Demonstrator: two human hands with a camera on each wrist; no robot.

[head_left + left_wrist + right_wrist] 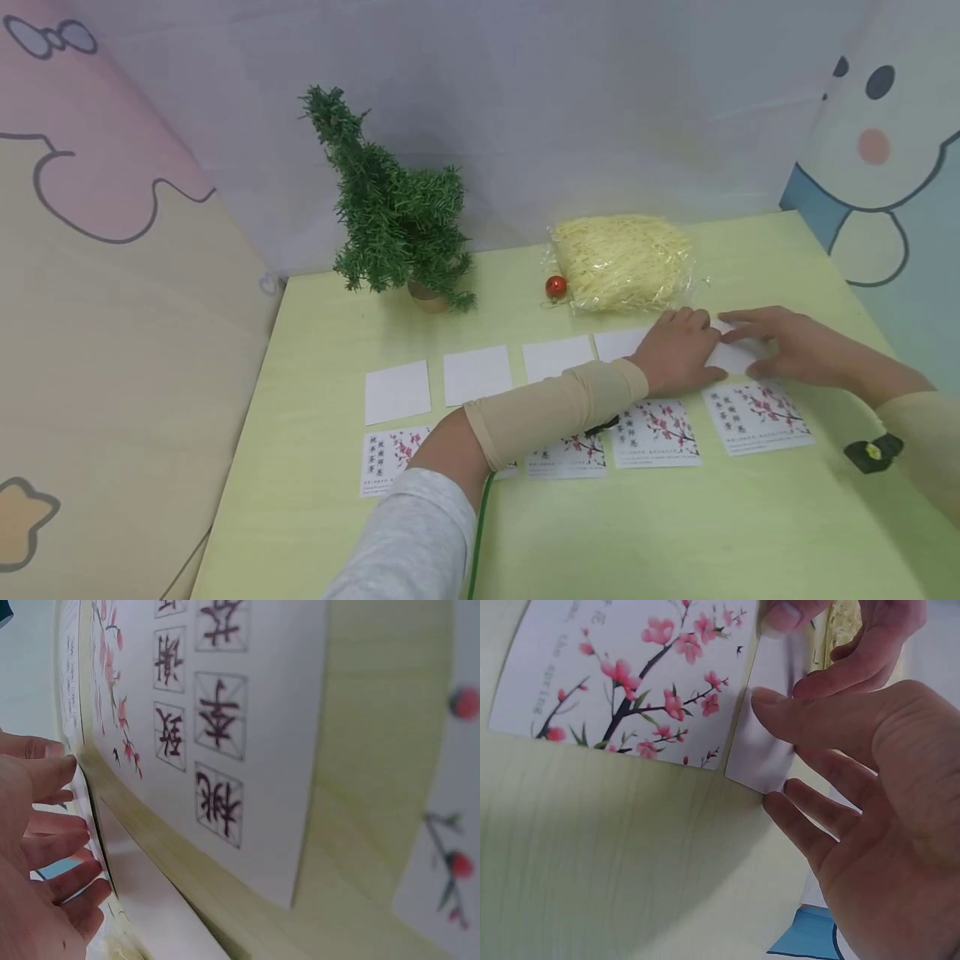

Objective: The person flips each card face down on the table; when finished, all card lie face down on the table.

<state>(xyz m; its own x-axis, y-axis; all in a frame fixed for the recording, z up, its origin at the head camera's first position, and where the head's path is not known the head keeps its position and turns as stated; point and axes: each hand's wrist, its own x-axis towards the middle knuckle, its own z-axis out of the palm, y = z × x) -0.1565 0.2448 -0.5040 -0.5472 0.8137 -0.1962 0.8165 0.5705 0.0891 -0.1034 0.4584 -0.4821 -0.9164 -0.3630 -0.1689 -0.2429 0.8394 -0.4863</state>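
- Head view: even, diffuse, subdued light; slight overall haze.
- Plastic bag (624,262): small glare spots on film.
- Tabletop (570,542), right side: soft-edged shadow.
- Right wrist view: dim; broad shadow across tabletop.
- White card (759,759): grey shading.
- Right-edge card (450,780), left wrist view: print blurred.
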